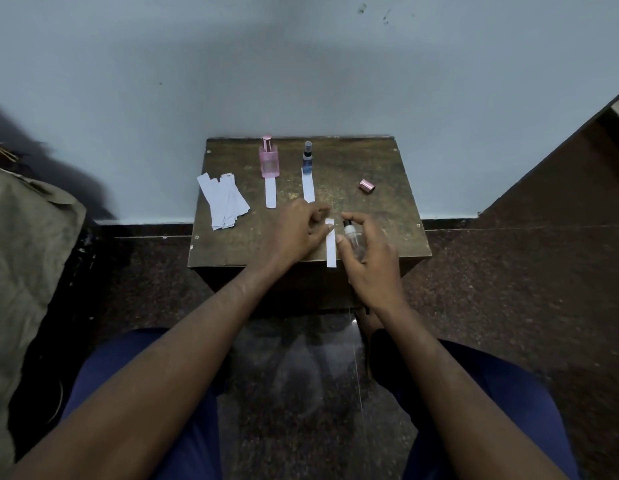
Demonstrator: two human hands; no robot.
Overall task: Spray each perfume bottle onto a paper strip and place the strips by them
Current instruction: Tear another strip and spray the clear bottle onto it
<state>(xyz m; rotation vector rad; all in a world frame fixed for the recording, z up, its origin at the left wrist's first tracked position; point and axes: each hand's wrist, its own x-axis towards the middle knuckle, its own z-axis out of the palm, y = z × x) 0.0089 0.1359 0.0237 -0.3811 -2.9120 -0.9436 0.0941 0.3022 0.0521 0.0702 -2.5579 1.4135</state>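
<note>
The clear bottle (353, 237) is held upright in the right hand (370, 261) near the front edge of the surface (239, 244), fingers curled round its body and the forefinger arched over the black spray head. A strip (331, 242) is pinched near its top in the left hand (297, 230), thumb and fingertips closed on the paper, and it hangs just beside the nozzle, its lower end past the front edge. The spraying of the third bottle is judged to be the step in hand. It would be done well if the nozzle were turned squarely at the paper, a small gap kept, and one short press given, so that the strip is wetted but not soaked. The bottle's lower half is covered by the fingers, so its fill cannot be made out, and which way the nozzle faces is hard to tell. Farther back, spare strips (223, 202) are fanned at the left and a pink cap (366, 186) lies at the right. At the rear, by the wall, a pink bottle (269, 161) and a blue bottle (307, 159) stand, each with a strip laid in front, touching or nearly so
</note>
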